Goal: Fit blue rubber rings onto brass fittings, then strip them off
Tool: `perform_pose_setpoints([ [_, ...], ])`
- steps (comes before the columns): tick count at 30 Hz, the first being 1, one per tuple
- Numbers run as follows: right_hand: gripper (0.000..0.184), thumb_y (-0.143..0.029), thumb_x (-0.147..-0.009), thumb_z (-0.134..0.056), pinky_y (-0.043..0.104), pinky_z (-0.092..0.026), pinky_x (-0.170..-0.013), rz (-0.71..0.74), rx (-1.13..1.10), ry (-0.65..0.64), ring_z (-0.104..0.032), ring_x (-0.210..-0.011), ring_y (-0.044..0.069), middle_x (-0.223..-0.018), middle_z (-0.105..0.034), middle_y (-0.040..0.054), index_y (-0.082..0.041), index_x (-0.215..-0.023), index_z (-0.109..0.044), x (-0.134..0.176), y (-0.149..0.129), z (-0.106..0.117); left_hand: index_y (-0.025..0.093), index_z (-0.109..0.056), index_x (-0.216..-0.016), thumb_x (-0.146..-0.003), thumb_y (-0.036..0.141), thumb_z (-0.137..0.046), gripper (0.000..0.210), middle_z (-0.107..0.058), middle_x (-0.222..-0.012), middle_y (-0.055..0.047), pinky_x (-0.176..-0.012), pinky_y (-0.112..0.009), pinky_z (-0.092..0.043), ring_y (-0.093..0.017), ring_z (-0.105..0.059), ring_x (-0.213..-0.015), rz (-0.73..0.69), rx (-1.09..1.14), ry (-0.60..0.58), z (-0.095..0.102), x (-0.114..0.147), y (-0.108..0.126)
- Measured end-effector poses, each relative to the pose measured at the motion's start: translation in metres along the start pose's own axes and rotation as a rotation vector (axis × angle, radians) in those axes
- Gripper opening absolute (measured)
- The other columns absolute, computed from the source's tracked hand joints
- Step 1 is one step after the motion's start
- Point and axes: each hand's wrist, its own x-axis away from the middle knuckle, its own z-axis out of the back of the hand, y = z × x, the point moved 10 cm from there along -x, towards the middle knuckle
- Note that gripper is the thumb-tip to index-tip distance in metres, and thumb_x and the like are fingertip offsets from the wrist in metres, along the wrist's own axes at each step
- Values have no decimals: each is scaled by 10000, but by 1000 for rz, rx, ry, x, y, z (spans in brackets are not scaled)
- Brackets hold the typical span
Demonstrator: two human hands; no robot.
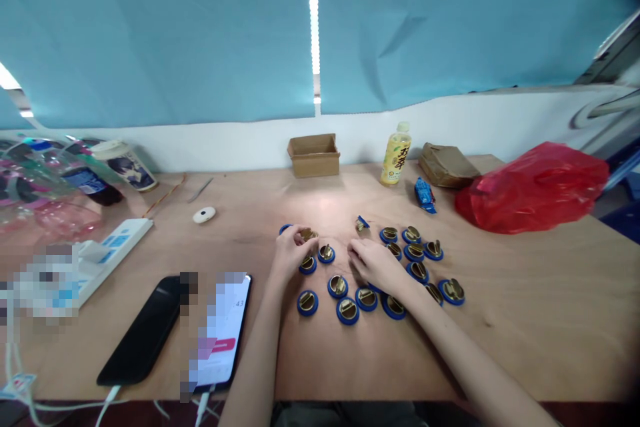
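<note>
Several round badges (348, 311) with blue rims and gold-coloured metal clips on their backs lie in a loose group on the wooden table. At the group's left side, my left hand (291, 253) has thumb and fingers closed around the edge of a badge (309, 234) with gold metal showing. Other badges lie right beside those fingers. My right hand (376, 264) is closed, its fingertips pinched together above the table; anything in them is hidden. Under and beside my right wrist are more badges (393, 305). Just beyond my right hand, a small blue-and-gold piece (362, 224) stands tilted.
A cardboard box (315, 161), a yellow-labelled bottle (396, 155), a brown package (447, 165) and a red plastic bag (533, 190) stand along the back. On the left are a black phone (143, 333), a lit phone (220, 337), a power strip (113, 257) and several bottles.
</note>
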Motion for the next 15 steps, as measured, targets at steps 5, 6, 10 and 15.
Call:
perform_pose_setpoints([
  [5,140,-142,-931,-451,300,-422,-704,16,-18,19,-615,-829,219,-880,-669,85,-178,-901,-583,0,-3,2,176,-709,-853,-656,294,-752,234,-707,-778,-47,-648,-310,-515,-186,-649,-663,-37,-2,-6,-6,-4,0],
  [6,144,-141,-932,-448,304,-435,-726,23,-25,27,-621,-850,221,-905,-674,90,-175,-926,-588,0,-4,2,174,-710,-859,-669,293,-744,226,-718,-823,-60,-666,-318,-525,-194,-664,-694,-42,11,-17,-9,-4,-1],
  [10,197,-153,-947,-421,323,-475,-801,31,-36,49,-630,-934,231,-1005,-677,103,-163,-1035,-597,0,-6,3,168,-707,-942,-745,288,-690,232,-748,-961,-104,-768,-353,-555,-232,-711,-851,-44,79,-65,-21,-8,-9],
  [15,265,-155,-952,-406,358,-490,-825,38,14,61,-621,-966,246,-1108,-667,126,-159,-1157,-574,-2,-8,6,158,-656,-1112,-794,256,-638,333,-719,-1151,-139,-856,-378,-558,-243,-712,-983,-24,190,-103,-32,-13,-17],
])
